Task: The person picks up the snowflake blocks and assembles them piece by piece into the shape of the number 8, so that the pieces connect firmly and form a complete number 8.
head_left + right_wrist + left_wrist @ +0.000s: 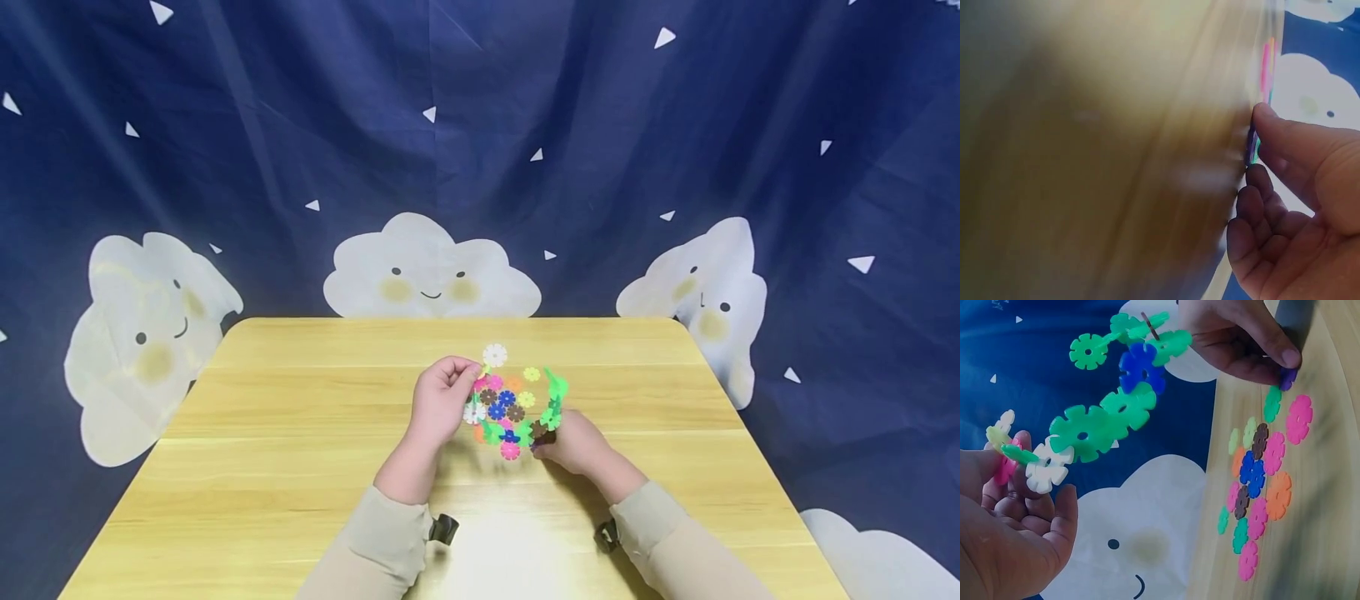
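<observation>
My left hand point(441, 402) pinches one end of a chain of interlocking flower-shaped plastic discs. In the left wrist view the chain runs from yellow, pink and white discs at the fingers through a large green disc point(1084, 435) and a blue disc point(1141, 369) to more green ones. It hangs above the table. My right hand point(576, 443) is down by the tabletop, with thumb and fingers pinching a purple disc point(1288, 378), seen nearly edge-on in the right wrist view. A loose green disc point(1272, 404) lies close by that hand.
Loose discs in several colours lie grouped on the wooden table point(300, 467), among them a pink disc point(1299, 419) and an orange disc point(1279, 495). A dark blue curtain point(480, 150) with white clouds hangs behind the table's far edge.
</observation>
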`<state>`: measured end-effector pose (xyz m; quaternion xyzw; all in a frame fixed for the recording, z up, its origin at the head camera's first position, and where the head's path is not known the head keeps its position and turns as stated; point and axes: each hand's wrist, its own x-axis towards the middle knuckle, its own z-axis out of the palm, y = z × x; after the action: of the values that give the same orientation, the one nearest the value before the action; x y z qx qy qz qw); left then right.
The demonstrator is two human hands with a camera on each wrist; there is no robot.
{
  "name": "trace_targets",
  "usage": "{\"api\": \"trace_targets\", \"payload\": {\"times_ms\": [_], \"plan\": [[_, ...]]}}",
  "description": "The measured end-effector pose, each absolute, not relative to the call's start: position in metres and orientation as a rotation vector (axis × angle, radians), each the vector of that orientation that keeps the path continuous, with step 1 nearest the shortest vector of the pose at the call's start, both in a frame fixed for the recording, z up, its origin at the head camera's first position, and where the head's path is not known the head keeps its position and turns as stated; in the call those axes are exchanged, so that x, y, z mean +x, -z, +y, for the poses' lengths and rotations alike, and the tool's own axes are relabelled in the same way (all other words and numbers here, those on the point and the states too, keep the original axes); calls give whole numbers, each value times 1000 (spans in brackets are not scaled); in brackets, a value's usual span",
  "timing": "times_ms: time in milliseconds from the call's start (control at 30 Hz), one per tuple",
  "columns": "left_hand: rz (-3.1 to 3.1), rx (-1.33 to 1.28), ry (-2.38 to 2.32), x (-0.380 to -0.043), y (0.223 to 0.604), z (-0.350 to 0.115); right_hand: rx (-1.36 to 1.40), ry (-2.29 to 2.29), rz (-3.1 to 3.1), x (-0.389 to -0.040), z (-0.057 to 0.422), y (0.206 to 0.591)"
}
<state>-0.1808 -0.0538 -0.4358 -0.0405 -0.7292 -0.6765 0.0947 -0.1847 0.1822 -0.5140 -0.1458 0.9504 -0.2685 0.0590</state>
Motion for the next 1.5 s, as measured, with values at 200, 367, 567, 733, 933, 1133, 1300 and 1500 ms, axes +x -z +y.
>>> {"api": "trace_targets", "payload": {"times_ms": [200,367,567,733,933,1133,1300,1500], "plan": [[-2154,-131,2032,-179,437,-55,-361,868,2816,-190,194,517],[-2141,-151,2045,-180,440,-54,-348,1057,2684,-193,209,514],[-2137,-155,2040,-179,441,-54,-280,1533,2809,-199,218,472],[-2142,-171,2080,-179,442,-54,-587,1971,2895,-201,200,433],[-2153,-216,2102,-177,441,-51,-957,1896,2872,-194,178,417],[-2160,-231,2112,-175,439,-49,-1025,1842,2914,-192,173,418],[-2179,-263,2124,-174,439,-50,-1115,1870,2912,-193,172,421],[-2229,-285,2107,-175,438,-51,-1337,1854,2897,-195,172,422]]}}
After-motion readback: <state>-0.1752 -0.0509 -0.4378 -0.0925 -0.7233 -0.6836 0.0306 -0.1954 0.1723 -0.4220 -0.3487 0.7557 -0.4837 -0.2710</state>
